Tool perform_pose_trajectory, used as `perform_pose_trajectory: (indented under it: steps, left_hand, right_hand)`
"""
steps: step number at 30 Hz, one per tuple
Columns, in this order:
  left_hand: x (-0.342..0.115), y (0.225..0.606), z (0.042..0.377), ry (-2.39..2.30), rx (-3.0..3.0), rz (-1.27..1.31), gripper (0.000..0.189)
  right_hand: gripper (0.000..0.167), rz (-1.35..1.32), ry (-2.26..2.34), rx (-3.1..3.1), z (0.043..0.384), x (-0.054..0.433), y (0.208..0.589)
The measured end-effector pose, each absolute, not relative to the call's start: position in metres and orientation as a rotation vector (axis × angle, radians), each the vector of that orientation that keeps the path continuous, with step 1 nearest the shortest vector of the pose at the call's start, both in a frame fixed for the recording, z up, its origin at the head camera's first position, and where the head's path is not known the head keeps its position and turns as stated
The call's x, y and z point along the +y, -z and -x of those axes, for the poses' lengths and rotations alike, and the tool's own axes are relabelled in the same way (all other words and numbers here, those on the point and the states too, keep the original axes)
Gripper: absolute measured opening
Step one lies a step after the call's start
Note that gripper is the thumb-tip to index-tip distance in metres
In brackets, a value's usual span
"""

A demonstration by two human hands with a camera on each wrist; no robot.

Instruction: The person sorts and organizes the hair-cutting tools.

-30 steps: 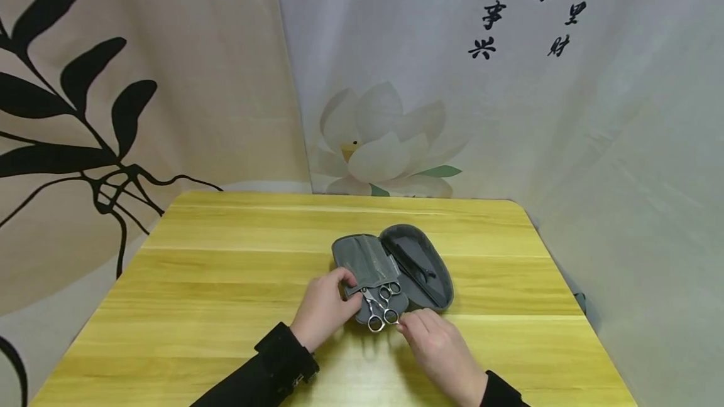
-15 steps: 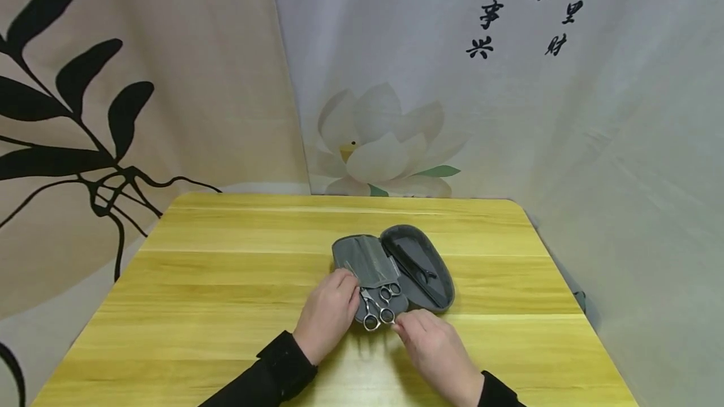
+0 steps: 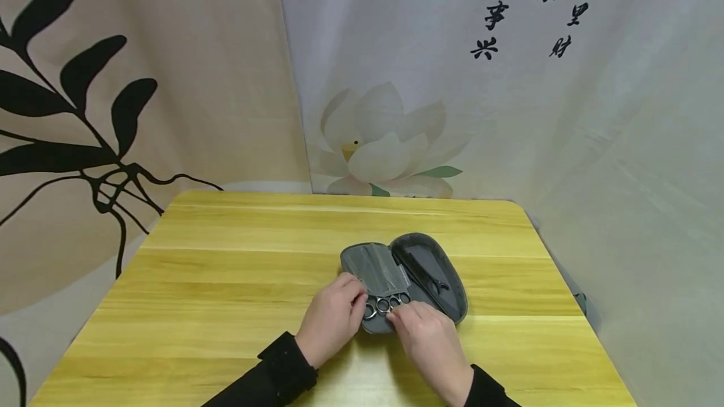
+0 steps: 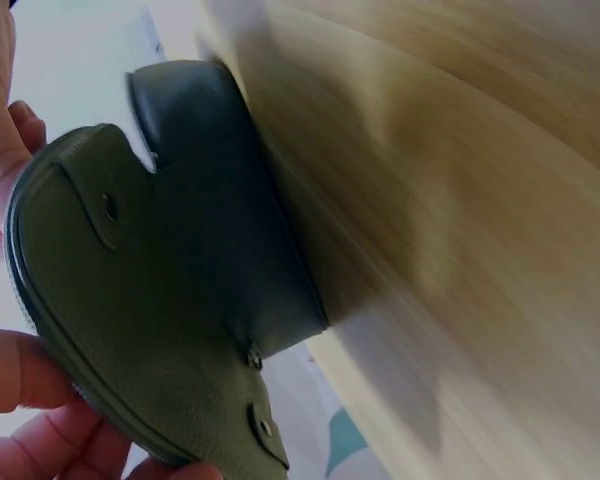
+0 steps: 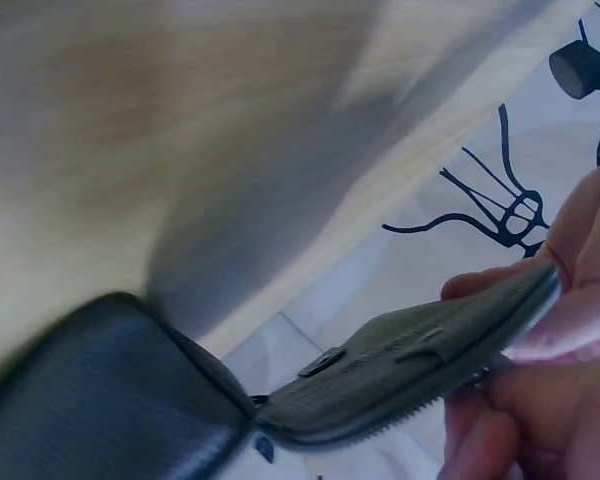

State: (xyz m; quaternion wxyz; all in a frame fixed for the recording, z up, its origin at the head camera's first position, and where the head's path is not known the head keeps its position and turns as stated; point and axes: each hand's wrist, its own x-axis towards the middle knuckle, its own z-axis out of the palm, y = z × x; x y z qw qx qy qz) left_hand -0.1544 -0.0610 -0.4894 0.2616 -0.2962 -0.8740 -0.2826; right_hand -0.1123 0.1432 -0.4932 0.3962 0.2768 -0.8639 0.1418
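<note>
An open grey zip case is held up off the table at its near-left part, its two halves spread. My left hand pinches the left edge of the pocketed half; the left wrist view shows its fingers along the rim. A pair of silver scissors sits blades-down in the pocket, finger rings showing. My right hand pinches them at the ring end. Beside them are the rings of a second pair of scissors. The blades are hidden in the pocket.
Long black tools, kind unclear, lie in the case's right half. The case rests on a yellow wood table. Behind the table hangs a printed cloth.
The scissors in my right hand have slid deeper into the pocket, away from me. The case has shifted slightly right and nearer. My left hand has closed in on the case's edge.
</note>
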Motion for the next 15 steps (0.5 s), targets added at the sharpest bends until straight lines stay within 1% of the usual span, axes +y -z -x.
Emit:
perform_pose_trajectory:
  steps: [6, 10, 12, 15]
  left_hand:
    - [-0.055, 0.486, 0.152, 0.795, -2.346, 0.712, 0.017]
    - [-0.057, 0.489, 0.151, 0.877, -2.386, 0.651, 0.016]
    - [-0.059, 0.490, 0.150, 0.989, -2.447, 0.581, 0.014]
    - [-0.062, 0.489, 0.151, 1.238, -2.542, 0.462, 0.014]
  right_hand:
    - [0.044, -0.698, -0.200, -2.142, 0.114, 0.136, 0.497]
    - [0.044, -0.761, -0.198, -2.106, 0.118, 0.139, 0.500]
    - [0.044, -0.804, -0.223, -2.121, 0.119, 0.142, 0.502]
    - [0.051, -0.859, -0.261, -2.168, 0.118, 0.147, 0.505]
